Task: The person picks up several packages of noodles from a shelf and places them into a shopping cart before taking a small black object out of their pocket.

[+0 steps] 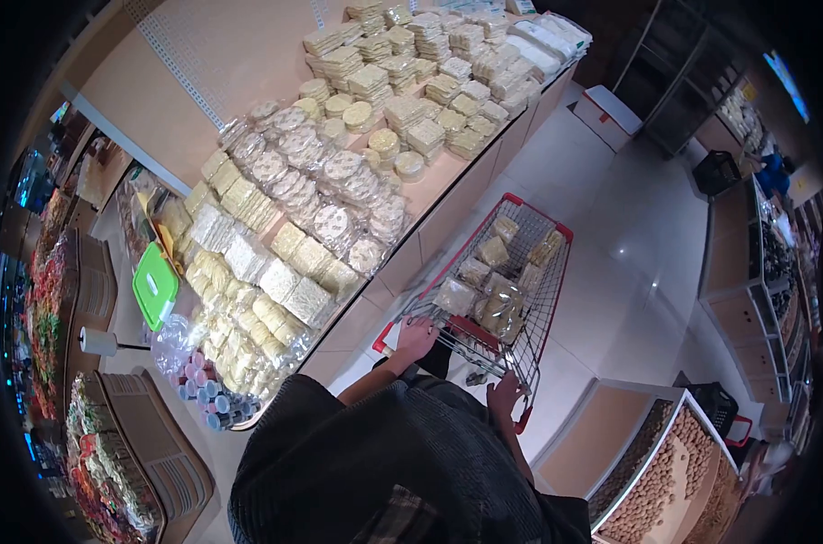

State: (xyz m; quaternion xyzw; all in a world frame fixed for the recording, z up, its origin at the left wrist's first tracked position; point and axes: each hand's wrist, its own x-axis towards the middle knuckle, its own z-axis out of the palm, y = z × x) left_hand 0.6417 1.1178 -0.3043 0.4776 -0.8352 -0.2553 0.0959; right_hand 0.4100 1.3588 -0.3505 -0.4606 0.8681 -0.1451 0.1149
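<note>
A wire shopping cart (556, 263) with red trim stands in front of me. My left hand (416, 337) is closed around the left part of its handle. Farther right along the same handle is my right hand (504, 393), its fingers curled on the bar. Inside the basket lie several clear-wrapped packs (493, 251) of pale yellow, block-shaped food. A larger wrapped pack (500, 308) rests near the handle end. The undersides of both hands are hidden.
Left of the cart runs a long display table (448, 213) stacked with wrapped square and round packs (343, 166). A green-framed sign (155, 286) and small lidded jars (214, 402) are at its near end. A bin of round brown goods (652, 490) stands right; a white box (606, 118) is ahead.
</note>
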